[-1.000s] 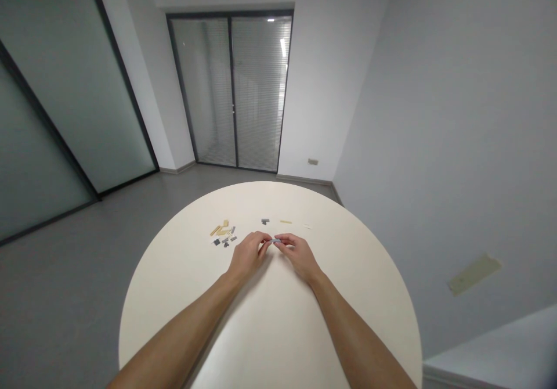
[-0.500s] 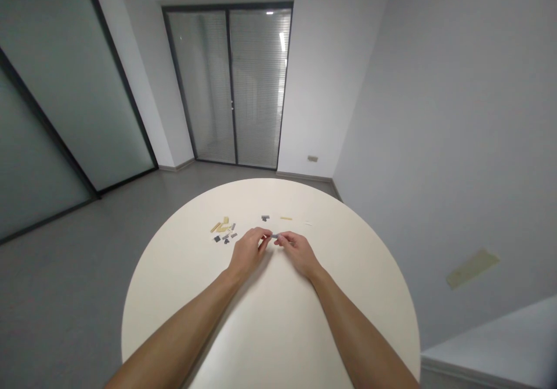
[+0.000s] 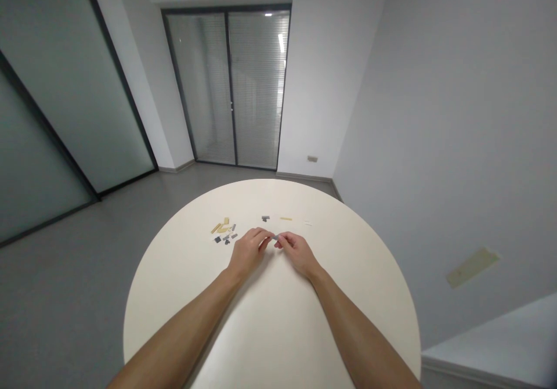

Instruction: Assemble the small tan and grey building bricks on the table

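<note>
Both my hands meet over the round cream table (image 3: 278, 319), a little beyond its middle. Between them is a small grey piece (image 3: 275, 237), mostly covered by fingers, so its exact kind is unclear. My left hand (image 3: 250, 249) pinches its left end with thumb and fingertips. From the other side, my right hand (image 3: 298, 252) grips the right end with curled fingers. Just beyond lie a small dark grey piece (image 3: 265, 218) and a thin yellow strip (image 3: 286, 219). Farther right are tiny white slivers (image 3: 308, 223).
Left of my left hand lies a loose group of small parts: yellow pieces (image 3: 223, 228), a black square piece (image 3: 218, 240) and several grey bits (image 3: 234, 236). A plain wall (image 3: 435, 116) stands to the right, and a glass door (image 3: 256, 87) is behind the table.
My hands stay almost in place on the small grey piece. The right fingers have shifted slightly, and less of the piece shows between the hands. The parts on the table lie as before.
</note>
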Tool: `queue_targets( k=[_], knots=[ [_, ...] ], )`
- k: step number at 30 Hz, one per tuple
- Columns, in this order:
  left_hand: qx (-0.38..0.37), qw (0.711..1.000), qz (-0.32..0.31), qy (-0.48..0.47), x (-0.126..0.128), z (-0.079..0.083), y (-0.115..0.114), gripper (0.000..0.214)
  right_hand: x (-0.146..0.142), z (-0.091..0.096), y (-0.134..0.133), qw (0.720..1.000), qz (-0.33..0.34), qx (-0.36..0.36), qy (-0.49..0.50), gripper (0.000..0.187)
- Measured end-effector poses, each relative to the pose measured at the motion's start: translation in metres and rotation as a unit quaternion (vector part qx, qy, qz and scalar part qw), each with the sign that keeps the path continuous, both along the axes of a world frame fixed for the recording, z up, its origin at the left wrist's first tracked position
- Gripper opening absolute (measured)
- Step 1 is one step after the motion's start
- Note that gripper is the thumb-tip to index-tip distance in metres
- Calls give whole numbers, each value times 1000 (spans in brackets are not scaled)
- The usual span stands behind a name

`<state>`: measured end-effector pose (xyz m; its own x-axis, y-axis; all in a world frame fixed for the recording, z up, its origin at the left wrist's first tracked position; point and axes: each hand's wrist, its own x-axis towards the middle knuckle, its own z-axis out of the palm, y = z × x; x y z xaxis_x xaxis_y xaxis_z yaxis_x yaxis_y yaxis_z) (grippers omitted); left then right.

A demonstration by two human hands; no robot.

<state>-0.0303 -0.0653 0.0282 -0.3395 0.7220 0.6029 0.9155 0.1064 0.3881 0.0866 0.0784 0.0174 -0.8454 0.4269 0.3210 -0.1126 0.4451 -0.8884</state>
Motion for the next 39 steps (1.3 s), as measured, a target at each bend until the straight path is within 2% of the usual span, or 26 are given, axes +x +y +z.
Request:
queue_targets(
  k=[3, 11, 27, 39],
  knots=[
    [9, 1000, 3, -2, -1, -1, 1, 17, -1, -3, 0, 1000, -5, -3, 18, 26],
    [14, 1000, 2, -4, 0, 1, 1, 13, 0, -3, 1, 999, -26, 3, 26, 23],
    [7, 1000, 7, -22, 2, 1, 1, 11, 0, 0, 1, 997, -66, 17, 39, 23],
    [10, 999, 2, -32, 2, 1, 0, 13, 1, 1, 0, 997, -67, 20, 44, 21]
  ],
)
